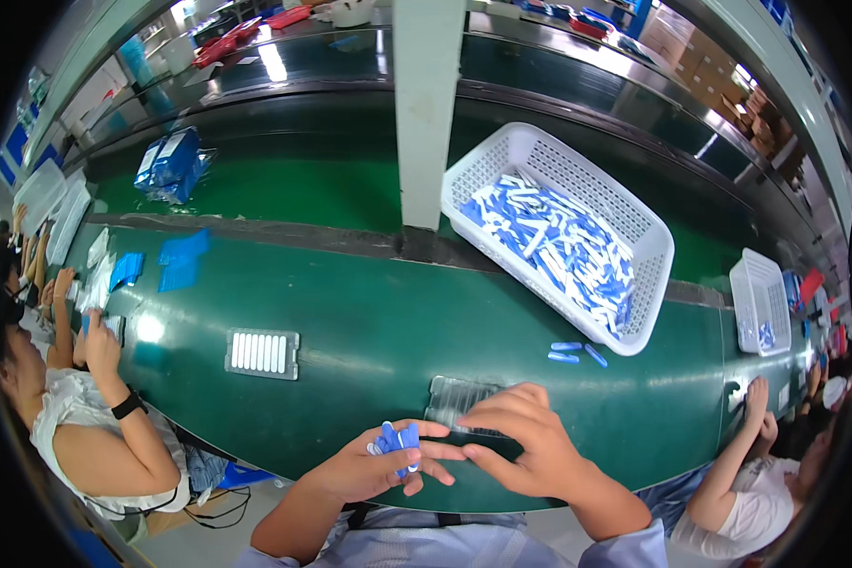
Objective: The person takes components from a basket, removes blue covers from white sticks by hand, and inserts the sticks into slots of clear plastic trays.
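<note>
My left hand (381, 461) is closed round several small blue-and-white plastic sticks (398, 445), its other fingers pointing right. Close beside it, my right hand (525, 440) hovers at the near side of a clear slotted plastic tray (452, 393). Its thumb and forefinger are apart, slightly blurred, and no piece shows between them. Part of that tray is hidden under the right hand. Further left on the green table lies a second clear tray (262, 354), holding a row of several white sticks.
A white perforated basket (655, 284) full of blue-and-white sticks stands at the right, with several loose blue sticks (565, 352) in front. A white post (426, 123) rises behind the table. Blue packs (172, 166) lie far left. Co-workers (114, 417) sit on both sides.
</note>
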`<state>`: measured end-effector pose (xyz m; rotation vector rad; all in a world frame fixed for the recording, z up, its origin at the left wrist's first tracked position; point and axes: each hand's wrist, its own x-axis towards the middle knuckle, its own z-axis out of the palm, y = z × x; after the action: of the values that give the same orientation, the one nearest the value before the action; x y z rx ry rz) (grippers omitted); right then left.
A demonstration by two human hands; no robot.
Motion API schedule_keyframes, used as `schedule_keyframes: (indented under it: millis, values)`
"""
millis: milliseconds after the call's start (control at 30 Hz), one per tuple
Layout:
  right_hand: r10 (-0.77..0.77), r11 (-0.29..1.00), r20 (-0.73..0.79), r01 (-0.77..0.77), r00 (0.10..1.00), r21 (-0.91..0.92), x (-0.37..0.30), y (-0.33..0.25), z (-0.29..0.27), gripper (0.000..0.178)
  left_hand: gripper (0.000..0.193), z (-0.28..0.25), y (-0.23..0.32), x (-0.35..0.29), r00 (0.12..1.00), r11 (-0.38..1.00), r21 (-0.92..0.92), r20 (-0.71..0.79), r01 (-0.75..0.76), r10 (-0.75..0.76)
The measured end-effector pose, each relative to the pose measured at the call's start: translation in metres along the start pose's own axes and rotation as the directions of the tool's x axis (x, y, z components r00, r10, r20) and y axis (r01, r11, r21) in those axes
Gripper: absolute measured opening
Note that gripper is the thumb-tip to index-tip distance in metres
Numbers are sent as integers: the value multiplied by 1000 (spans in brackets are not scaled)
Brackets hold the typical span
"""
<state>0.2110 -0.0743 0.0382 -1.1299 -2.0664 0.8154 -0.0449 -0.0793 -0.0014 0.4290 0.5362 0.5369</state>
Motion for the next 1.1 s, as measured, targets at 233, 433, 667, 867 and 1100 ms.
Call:
schedule_keyframes:
  millis: [233, 433, 667, 867, 1100]
  values:
    - [122, 985, 130, -136, 984, 103, 14, -6, 16, 21, 40, 2, -6, 9, 992, 985, 140, 56, 105, -114]
    - [179, 961, -181, -133, 967, 242, 12, 8, 13, 12, 43, -1, -2, 5, 998, 991, 119, -35, 58, -54]
    - [-273, 807, -16, 220, 962, -547, 1, 27, 40, 23, 54, -15, 3, -7, 994, 995, 95, -95, -43, 52]
    - [-142, 915, 51, 151, 989, -373, 2, 24, 25, 27, 59, -26, 7, -11, 1000, 996, -85, 13, 4, -2]
    - [62, 996, -61, -57, 996, 73, 17, -5, 24, 23, 58, -18, 0, -3, 971, 993, 13, 207, 122, -122]
